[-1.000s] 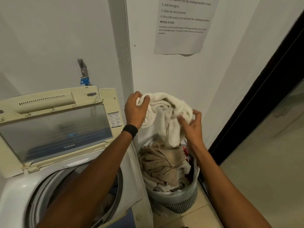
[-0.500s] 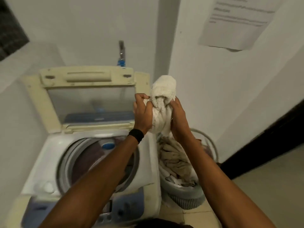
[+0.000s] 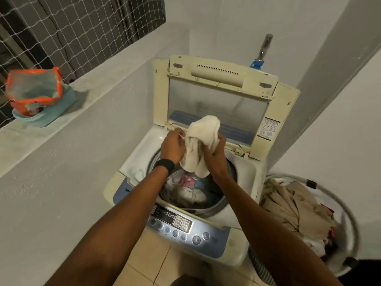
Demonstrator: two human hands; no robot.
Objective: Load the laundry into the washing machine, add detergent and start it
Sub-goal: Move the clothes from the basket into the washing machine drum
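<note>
Both hands hold a bunched white towel [image 3: 203,139] over the open drum of the top-loading washing machine [image 3: 243,174]. My left hand [image 3: 172,147] grips its left side and my right hand [image 3: 214,154] grips its right side. The towel's lower end hangs into the drum mouth, above several clothes [image 3: 189,188] lying inside. The machine's lid [image 3: 218,104] stands raised at the back. An orange detergent bag [image 3: 34,89] sits in a teal tub [image 3: 44,118] on the ledge at far left. The laundry basket [image 3: 348,219] at right holds beige cloth [image 3: 292,209].
The machine's control panel [image 3: 181,228] with buttons faces me at the front. A tap [image 3: 262,48] sticks out of the wall behind the lid. A netted window [image 3: 61,32] runs above the ledge at left. White walls close in on both sides; tiled floor lies below.
Both hands carried the white towel from above the basket leftward to over the machine's drum. My view swung left and down, bringing the ledge and control panel into sight.
</note>
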